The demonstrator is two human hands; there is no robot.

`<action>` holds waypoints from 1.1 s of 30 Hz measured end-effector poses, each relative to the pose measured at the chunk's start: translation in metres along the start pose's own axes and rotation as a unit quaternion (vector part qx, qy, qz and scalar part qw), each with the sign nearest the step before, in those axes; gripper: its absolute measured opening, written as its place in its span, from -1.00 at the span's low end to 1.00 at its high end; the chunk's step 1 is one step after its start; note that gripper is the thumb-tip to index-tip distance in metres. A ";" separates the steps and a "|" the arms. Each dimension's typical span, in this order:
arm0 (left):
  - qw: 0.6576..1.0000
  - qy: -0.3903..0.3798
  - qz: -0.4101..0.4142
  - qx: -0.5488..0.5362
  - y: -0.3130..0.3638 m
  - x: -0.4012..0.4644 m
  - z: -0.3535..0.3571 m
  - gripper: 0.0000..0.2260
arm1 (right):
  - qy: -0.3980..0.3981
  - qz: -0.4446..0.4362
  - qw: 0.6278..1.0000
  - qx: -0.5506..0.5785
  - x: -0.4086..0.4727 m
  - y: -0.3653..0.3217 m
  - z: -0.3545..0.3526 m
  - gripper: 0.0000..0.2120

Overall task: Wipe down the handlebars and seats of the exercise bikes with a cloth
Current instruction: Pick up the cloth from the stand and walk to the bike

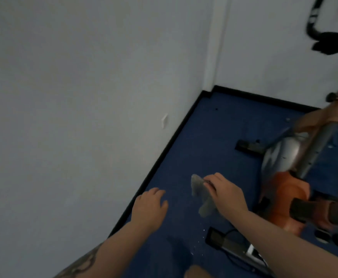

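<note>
My right hand (225,190) pinches a small grey cloth (201,194), which hangs below the fingers above the blue floor. My left hand (151,206) hovers to the left of the cloth with relaxed fingers and holds nothing. An orange and silver exercise bike (288,189) stands at the right. Its black handlebars (328,31) show blurred at the top right against the wall. The seat is not in view.
White walls meet in a corner (210,85) with a black skirting board along the blue carpet (204,137). The bike's front foot (248,146) and rear foot (224,240) with a black cable lie on the floor. A white wall plate (164,120) sits low on the left wall.
</note>
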State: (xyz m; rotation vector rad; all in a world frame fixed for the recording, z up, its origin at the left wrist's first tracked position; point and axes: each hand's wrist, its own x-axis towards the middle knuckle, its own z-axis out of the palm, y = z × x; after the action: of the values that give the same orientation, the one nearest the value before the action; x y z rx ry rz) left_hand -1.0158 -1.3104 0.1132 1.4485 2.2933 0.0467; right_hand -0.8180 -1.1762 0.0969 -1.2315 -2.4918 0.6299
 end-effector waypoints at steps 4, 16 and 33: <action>0.996 -0.019 0.081 0.017 0.017 0.075 -0.019 -0.59 | 0.050 0.054 0.997 -0.028 0.036 0.014 -0.009 -0.87; 0.976 0.008 0.217 0.016 0.114 0.318 -0.112 -0.61 | 0.109 0.200 0.973 -0.044 0.201 0.103 -0.081 -0.83; 0.878 -0.019 0.474 -0.067 0.375 0.582 -0.215 -0.64 | 0.369 0.379 0.849 0.027 0.388 0.216 -0.221 -0.90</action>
State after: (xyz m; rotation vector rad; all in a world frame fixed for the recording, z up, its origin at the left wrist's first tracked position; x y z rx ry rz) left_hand -0.9873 -0.5929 0.2076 2.2999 1.3011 0.4428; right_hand -0.8042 -0.6922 0.2040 -1.9678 -1.3151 0.2719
